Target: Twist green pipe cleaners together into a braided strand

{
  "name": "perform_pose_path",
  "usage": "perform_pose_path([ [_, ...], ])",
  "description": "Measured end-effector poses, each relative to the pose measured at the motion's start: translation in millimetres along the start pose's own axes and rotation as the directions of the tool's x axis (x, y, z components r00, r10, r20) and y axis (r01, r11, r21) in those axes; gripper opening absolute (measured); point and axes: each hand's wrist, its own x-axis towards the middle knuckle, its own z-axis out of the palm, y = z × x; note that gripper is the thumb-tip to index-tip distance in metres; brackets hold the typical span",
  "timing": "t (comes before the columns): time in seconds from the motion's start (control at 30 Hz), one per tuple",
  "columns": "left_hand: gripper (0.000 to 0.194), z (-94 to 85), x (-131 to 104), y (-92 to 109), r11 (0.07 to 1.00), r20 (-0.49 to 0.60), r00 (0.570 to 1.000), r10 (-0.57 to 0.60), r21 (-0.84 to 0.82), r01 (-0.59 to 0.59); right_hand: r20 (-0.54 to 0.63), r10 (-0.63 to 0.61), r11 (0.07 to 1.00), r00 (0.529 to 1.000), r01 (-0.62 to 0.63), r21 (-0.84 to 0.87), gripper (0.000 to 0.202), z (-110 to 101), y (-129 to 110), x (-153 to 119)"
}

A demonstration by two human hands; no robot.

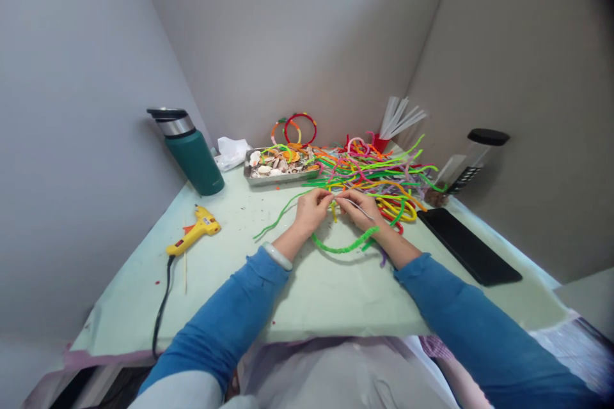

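Note:
At the middle of the table, my left hand [313, 209] and my right hand [357, 208] meet with fingertips pinched together. Between them they grip a green fuzzy ring [346, 248], whose lower curve hangs toward me, and a thin pale stem [357, 206] crosses my right hand. A long green pipe cleaner [281, 216] trails out to the left of my left hand. A short yellow end shows below the fingertips. The exact join is hidden by my fingers.
A pile of colourful pipe cleaners [369, 169] lies behind my hands, beside a metal tray [283, 179] of shells. At left are a green bottle [194, 160] and a yellow glue gun [194, 234]; at right, a black phone [470, 247] and a clear bottle [472, 163].

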Motion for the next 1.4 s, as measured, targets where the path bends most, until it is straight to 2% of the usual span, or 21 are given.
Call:
perform_pose_path([
  [0.17,0.026,-1.0,3,-1,0.998,0.04,0.999,0.031,0.046,-0.033,-0.014,0.022,0.999,1.0,-0.022,0.028,0.022,2,5,0],
  [0.47,0.025,-0.9,3,1,0.996,0.166,0.983,0.081,0.028,-0.087,-0.042,0.034,0.998,0.999,-0.032,0.053,0.022,0,-3,0],
  [0.8,0.026,-1.9,1,5,0.993,0.139,0.99,0.025,0.107,-0.04,-0.054,0.017,1.0,0.998,-0.016,0.005,0.021,3,4,0],
  [1.0,0.024,-2.7,1,4,0.988,0.148,0.987,0.067,0.127,-0.086,-0.038,0.024,1.0,0.999,-0.023,0.021,0.024,3,3,0],
  [1.17,0.023,1.2,3,-4,0.999,0.094,0.995,0.031,0.033,-0.034,-0.008,0.037,0.999,0.999,-0.036,0.038,0.027,4,0,1],
  [1.3,0.024,2.0,5,-6,0.998,0.107,0.994,0.001,-0.059,0.005,0.032,0.024,0.997,0.999,-0.026,0.072,0.029,6,1,0],
  [1.4,0.024,0.5,5,-3,0.998,0.109,0.994,-0.029,-0.056,0.035,0.051,0.012,0.997,0.999,-0.015,0.071,0.029,7,4,0],
])
